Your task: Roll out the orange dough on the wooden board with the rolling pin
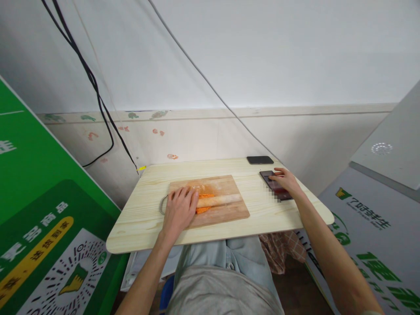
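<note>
**Left hand on carrot, right hand on phone**

Carrot pieces (204, 203) lie mid cutting board (226, 206), beside a pale peeled length (223, 200). Left hand (179, 210) rests flat on them, fingers loosely together, pinching nothing. Right hand (286, 180) lies on a phone (274, 184) at the table's (138, 218) right edge, fingers extended, not gripping. Second phone (260, 160) further back. Green boxes (39, 210) flank the table.
</note>
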`<state>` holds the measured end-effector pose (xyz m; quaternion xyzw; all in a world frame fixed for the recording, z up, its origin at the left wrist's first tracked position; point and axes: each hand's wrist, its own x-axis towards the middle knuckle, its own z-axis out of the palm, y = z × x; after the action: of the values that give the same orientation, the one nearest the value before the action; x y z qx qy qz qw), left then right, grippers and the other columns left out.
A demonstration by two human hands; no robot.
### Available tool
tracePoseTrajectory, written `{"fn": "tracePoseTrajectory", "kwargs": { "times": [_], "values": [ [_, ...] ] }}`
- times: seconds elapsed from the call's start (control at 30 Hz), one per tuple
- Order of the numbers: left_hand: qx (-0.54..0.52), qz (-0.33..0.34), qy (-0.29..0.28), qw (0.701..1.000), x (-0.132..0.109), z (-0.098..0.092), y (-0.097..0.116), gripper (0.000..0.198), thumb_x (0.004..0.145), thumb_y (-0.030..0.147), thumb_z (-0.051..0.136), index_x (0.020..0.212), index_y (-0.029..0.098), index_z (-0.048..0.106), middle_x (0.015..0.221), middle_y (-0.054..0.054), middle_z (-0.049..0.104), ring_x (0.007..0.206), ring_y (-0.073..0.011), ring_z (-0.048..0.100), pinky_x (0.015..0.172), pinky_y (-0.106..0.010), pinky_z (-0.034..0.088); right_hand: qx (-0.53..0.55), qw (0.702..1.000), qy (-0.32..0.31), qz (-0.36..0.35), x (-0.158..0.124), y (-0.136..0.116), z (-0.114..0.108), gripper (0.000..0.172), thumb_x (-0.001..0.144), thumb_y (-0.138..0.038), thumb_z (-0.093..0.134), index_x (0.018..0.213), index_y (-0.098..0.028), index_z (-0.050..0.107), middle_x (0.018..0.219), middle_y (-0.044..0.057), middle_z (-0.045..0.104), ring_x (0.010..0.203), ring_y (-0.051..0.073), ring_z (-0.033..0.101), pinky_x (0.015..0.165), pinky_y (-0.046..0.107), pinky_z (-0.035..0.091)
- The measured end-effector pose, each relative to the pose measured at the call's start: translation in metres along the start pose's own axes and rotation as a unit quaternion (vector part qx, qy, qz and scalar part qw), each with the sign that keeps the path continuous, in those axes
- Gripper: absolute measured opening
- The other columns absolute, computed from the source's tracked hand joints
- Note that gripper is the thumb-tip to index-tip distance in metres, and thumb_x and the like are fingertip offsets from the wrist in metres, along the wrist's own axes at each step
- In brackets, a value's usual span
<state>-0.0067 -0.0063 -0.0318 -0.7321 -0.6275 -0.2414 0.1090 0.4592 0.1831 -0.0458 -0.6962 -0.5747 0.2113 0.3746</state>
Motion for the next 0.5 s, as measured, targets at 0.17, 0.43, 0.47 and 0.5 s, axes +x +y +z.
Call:
{"fn": "tracePoseTrajectory", "kwargs": {
  "times": [0.17, 0.43, 0.47, 0.5],
  "values": [
    [0.002, 0.000, -0.001, 1.000, 0.000, 0.001, -0.001, 0.043, 0.114, 0.038, 0.034, 0.123, 0.025, 0.074, 0.136, -0.011, 0.075, 0.128, -0.0294, 0.065, 0.111, -0.050, 0.044, 0.049, 0.997, -0.058, 0.004, -0.012, -0.008, -0.018, 0.064, 0.081, -0.037, 0.076, 0.142, -0.019, 0.067, 0.133, 0.017, 0.076, 0.117, 0.031, 0.074, 0.104, 0.042, 0.058],
    [0.003, -0.003, -0.003, 1.000, 0.000, 0.002, -0.001, 0.043, 0.114, 0.038, 0.035, 0.122, 0.025, 0.075, 0.138, -0.011, 0.074, 0.129, -0.0296, 0.065, 0.111, -0.051, 0.044, 0.015, 0.993, -0.118, -0.010, -0.019, 0.001, -0.035, 0.097, 0.065, -0.029, 0.085, 0.157, -0.023, 0.056, 0.148, 0.016, 0.067, 0.131, 0.035, 0.066, 0.098, 0.041, 0.062],
    [0.005, -0.002, -0.004, 1.000, 0.000, 0.001, -0.001, 0.043, 0.114, 0.038, 0.034, 0.121, 0.025, 0.075, 0.138, -0.011, 0.074, 0.129, -0.0296, 0.065, 0.111, -0.050, 0.044, 0.003, 0.994, -0.109, -0.014, -0.018, 0.001, -0.033, 0.093, 0.068, -0.032, 0.084, 0.156, -0.022, 0.056, 0.146, 0.017, 0.068, 0.127, 0.034, 0.069, 0.096, 0.041, 0.062],
    [0.005, -0.002, -0.005, 1.000, 0.000, 0.001, -0.001, 0.043, 0.114, 0.038, 0.034, 0.121, 0.025, 0.075, 0.138, -0.011, 0.074, 0.129, -0.0295, 0.065, 0.111, -0.050, 0.044, -0.015, 0.995, -0.097, -0.014, -0.017, -0.001, -0.032, 0.087, 0.072, -0.037, 0.082, 0.154, -0.020, 0.058, 0.143, 0.017, 0.070, 0.122, 0.034, 0.071, 0.094, 0.041, 0.062]
  ]
}}
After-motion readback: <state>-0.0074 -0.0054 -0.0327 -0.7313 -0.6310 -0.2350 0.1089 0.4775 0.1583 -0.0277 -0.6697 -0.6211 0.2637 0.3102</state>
